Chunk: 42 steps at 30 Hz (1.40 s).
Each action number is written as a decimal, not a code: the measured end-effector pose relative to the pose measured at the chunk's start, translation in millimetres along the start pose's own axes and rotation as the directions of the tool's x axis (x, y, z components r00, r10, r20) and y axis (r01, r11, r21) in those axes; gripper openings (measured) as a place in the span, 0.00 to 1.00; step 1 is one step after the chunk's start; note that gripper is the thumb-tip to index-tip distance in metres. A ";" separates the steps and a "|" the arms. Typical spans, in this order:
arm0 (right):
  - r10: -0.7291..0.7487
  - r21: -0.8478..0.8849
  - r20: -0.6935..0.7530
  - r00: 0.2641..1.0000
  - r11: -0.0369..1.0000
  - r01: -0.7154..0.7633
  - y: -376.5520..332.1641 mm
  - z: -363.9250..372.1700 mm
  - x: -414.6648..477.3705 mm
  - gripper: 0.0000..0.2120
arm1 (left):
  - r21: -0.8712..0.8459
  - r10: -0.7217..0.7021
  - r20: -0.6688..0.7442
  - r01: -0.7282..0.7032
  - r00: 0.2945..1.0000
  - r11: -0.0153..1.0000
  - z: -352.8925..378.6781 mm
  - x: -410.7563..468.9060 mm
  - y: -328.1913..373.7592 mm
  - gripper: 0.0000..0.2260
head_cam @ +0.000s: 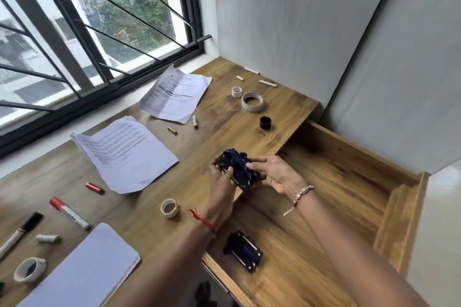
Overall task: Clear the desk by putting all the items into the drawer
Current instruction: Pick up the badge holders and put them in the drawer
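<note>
Both hands, left (220,180) and right (277,174), hold a dark card (237,169) between curled fingers, over the drawer (349,164) edge.

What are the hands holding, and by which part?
A small black rectangular device with dark blue fabric: the left hand grips its left end, the right hand its right side.

Five tape rolls (252,101), four batteries (195,121), three chalks (267,83), two markers (69,213)

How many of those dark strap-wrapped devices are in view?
2. The held device is held between the left hand and right hand at the desk edge; the second device lies in the open drawer. Part of the drawer is covered, so another may be hidden.
</note>
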State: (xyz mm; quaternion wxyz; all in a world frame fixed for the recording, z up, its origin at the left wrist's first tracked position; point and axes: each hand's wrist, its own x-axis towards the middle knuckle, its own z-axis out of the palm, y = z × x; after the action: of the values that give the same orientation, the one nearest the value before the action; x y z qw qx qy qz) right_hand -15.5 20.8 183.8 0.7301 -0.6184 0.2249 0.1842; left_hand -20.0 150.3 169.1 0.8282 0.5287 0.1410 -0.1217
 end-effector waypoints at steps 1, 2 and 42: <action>0.019 0.006 -0.011 1.000 1.000 -0.019 7.4 -7.3 -2.5 0.08 | 0.022 -0.026 0.035 0.025 0.999 0.999 -2.4 -4.3 -8.0 0.12; 0.039 -0.004 -0.018 0.999 0.999 -0.039 16.1 -15.5 -5.9 0.09 | 0.063 -0.045 0.074 0.041 0.996 0.997 -5.6 -10.6 -15.6 0.11; 0.228 -0.740 -0.221 0.948 0.594 -0.316 194.5 -98.4 -57.0 0.15 | 0.968 -0.717 0.168 0.024 0.677 0.249 -54.5 -55.2 -144.6 0.15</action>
State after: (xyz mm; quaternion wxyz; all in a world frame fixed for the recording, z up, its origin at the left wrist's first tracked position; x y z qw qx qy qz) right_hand -179.2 -43.2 42.7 0.3489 -0.8358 0.2545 0.3390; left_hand -127.8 143.2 45.6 0.3201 0.7718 -0.0882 -0.5423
